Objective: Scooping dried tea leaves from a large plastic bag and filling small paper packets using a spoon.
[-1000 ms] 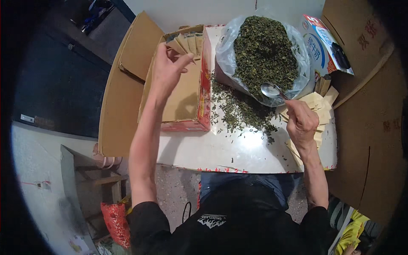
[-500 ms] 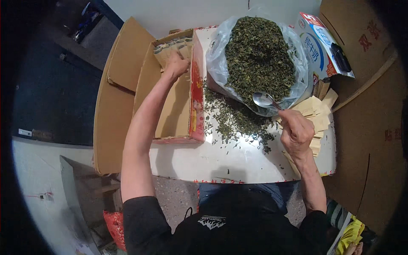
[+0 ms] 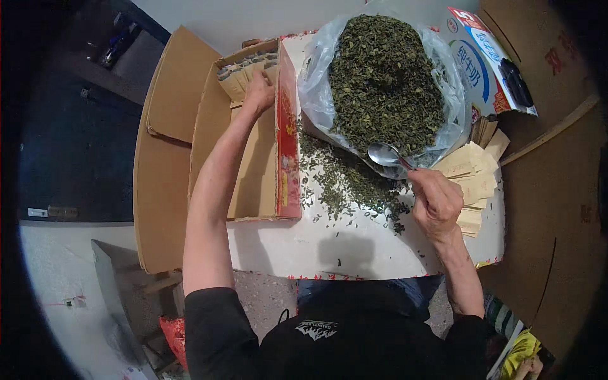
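My right hand (image 3: 438, 201) is closed around the handle of a metal spoon (image 3: 384, 154). The spoon's bowl lies over the front edge of a clear plastic bag (image 3: 316, 95) heaped with dried green leaves (image 3: 386, 82). Inside a long open cardboard box (image 3: 288, 145) on the left, my left hand (image 3: 258, 95) has its fingers at a row of brown paper packets (image 3: 239, 75) standing at the far end. The fingers seem to pinch one packet, though the fingertips are partly hidden among them.
Loose leaf bits (image 3: 354, 190) are scattered on the white table (image 3: 304, 250) before the bag. Flat paper packets (image 3: 475, 183) fan out at the right. A blue-and-white carton (image 3: 472, 63) with a dark object (image 3: 516, 82) stands behind them. Large cardboard (image 3: 551, 190) borders the right side.
My left hand stays at the packets with a slight shift of its fingers. The spoon and right hand keep nearly the same place over the bag's edge. The whole view has shifted slightly.
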Demonstrator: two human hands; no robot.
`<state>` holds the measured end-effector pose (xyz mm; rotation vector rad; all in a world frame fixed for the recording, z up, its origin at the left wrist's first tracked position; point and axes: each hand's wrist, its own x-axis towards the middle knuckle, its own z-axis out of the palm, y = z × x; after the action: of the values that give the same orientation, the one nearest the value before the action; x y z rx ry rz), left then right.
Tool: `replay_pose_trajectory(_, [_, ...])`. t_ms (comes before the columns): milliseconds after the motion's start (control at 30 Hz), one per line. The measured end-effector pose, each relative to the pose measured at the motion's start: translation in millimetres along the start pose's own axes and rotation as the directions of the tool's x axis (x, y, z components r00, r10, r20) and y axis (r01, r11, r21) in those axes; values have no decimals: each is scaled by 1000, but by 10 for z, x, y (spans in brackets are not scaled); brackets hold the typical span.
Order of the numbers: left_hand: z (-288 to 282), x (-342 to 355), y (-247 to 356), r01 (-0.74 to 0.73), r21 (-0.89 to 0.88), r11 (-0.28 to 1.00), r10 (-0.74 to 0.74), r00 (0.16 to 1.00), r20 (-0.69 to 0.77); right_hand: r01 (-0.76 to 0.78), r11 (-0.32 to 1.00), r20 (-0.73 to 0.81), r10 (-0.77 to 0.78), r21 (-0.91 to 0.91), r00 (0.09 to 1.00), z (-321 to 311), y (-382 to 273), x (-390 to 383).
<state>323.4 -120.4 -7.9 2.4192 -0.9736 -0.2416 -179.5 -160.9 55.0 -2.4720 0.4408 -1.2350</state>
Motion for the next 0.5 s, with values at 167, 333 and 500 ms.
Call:
replay_pose_trajectory(167, [29, -19, -15, -33, 18, 999, 33, 999, -13, -35, 999, 19, 35, 3, 999, 44, -3, 1])
replay_pose_trajectory(333, [81, -50, 3, -103, -21, 994, 102, 994, -47, -28, 1000, 8, 28, -4, 1000, 62, 40, -41])
replay_pose_trajectory(500, [70, 43, -441, -145, -33, 989, 140, 983, -119, -24, 999, 2, 24, 34, 1000, 75, -44, 6])
